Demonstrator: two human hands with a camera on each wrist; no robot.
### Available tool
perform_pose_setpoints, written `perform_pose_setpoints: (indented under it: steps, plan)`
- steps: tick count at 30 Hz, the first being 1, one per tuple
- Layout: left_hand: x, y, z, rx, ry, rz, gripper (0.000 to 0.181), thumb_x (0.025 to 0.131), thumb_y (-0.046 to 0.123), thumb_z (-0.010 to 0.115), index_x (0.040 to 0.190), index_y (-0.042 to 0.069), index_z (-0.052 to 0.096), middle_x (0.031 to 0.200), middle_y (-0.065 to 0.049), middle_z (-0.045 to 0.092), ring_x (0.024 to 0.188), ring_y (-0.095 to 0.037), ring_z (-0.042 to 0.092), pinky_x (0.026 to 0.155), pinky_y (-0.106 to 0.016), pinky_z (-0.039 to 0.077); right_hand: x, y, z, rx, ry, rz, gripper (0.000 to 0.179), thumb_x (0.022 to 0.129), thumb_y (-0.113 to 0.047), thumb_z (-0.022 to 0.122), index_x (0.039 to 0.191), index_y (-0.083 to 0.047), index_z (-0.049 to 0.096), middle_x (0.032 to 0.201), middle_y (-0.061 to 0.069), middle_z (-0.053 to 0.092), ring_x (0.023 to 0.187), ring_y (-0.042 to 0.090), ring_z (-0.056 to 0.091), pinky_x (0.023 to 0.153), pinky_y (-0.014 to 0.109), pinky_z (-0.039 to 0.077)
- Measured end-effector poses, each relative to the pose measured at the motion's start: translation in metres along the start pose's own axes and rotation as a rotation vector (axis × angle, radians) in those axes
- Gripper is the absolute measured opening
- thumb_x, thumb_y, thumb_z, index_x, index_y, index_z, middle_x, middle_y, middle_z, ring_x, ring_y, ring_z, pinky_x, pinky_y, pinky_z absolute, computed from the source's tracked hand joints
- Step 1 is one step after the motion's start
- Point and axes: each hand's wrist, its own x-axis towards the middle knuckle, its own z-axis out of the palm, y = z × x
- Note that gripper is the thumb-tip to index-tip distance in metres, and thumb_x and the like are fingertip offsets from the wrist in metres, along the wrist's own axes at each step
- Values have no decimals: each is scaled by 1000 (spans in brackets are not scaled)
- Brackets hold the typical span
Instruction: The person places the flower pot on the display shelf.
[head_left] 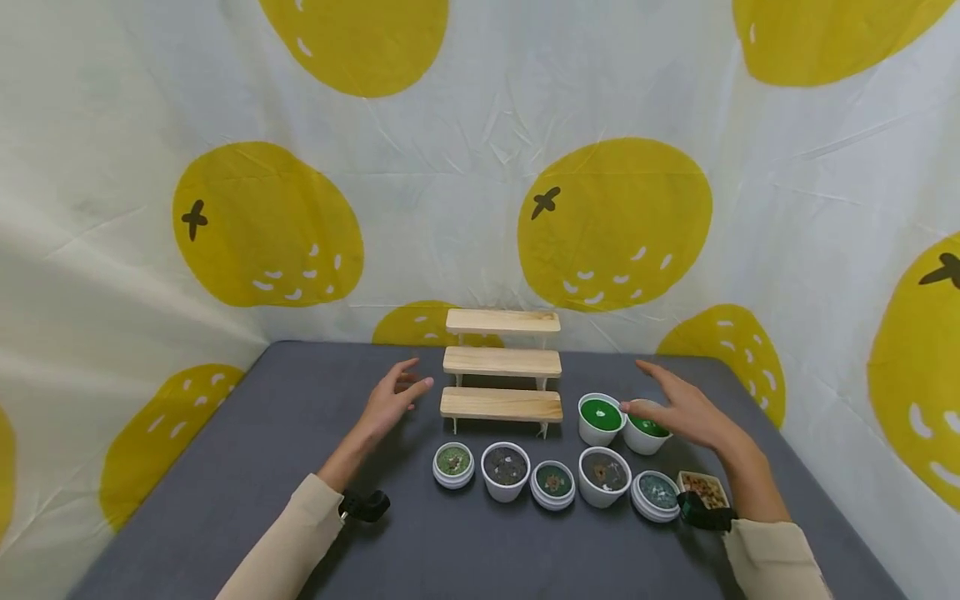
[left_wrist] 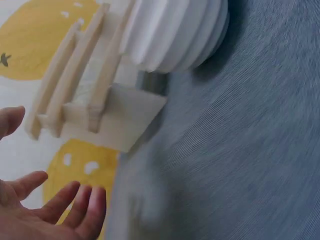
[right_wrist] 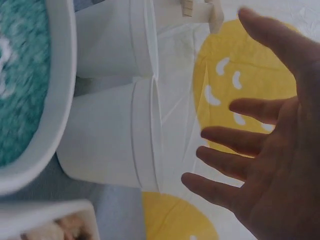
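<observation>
My left hand (head_left: 388, 407) hovers just left of a three-tier wooden stand (head_left: 501, 403), fingers spread and holding nothing. In the left wrist view its fingers (left_wrist: 92, 212) are apart from the stand. My right hand (head_left: 693, 412) hangs over the right side of the table, thumb and fingers spread, holding nothing. Close by it are two white cups with green tops, one cup (head_left: 600, 419) fully seen, the other cup (head_left: 647, 437) partly hidden by the hand. From the right wrist view, the right hand's fingers (right_wrist: 225, 140) are clear of the white cup (right_wrist: 110, 137).
In front of the stand is a row of white containers: a green-filled tub (head_left: 453, 463), a dark-filled cup (head_left: 505, 472), a dark green tub (head_left: 552, 483), another dark-filled cup (head_left: 603, 477) and a teal-filled tub (head_left: 656, 495). A small box (head_left: 705, 487) of brown pieces sits by the right wrist.
</observation>
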Motion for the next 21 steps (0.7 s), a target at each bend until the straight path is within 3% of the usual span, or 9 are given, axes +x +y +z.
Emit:
perform_pose_setpoints:
  steps: [5,9,13,17,21]
  plan:
    - [2,-13,16,-269,-58,-89,79,101,37,68,162,7,29,147,-28,49,124,-40,62,107,-48,55,5,1,2,7,-31,-7,95,92,-51,73,161,-1,31,162,30,35,143,55,38,106,75,40]
    - [4,-23,25,-394,-91,-115,76,101,28,68,161,4,29,144,-29,51,110,-27,66,106,-45,56,8,5,5,22,-58,-27,97,87,-45,80,160,-1,32,161,32,34,142,57,37,104,74,42]
    - [6,-29,30,-423,-150,-104,72,100,23,70,159,4,34,137,-28,57,102,-17,69,101,-42,59,9,12,6,21,-124,-15,98,83,-39,85,158,1,35,159,35,34,142,59,36,105,74,42]
    - [8,-31,33,-421,-201,-57,71,100,24,71,159,6,36,131,-24,63,105,-18,70,97,-39,60,8,21,7,6,-171,8,95,82,-34,87,155,3,39,157,37,36,140,60,37,107,73,41]
    - [8,-32,35,-384,-213,-28,68,98,21,73,156,6,42,118,-15,70,102,-19,69,91,-34,61,7,28,8,1,-179,2,90,81,-32,87,151,5,43,151,37,43,136,58,43,104,70,44]
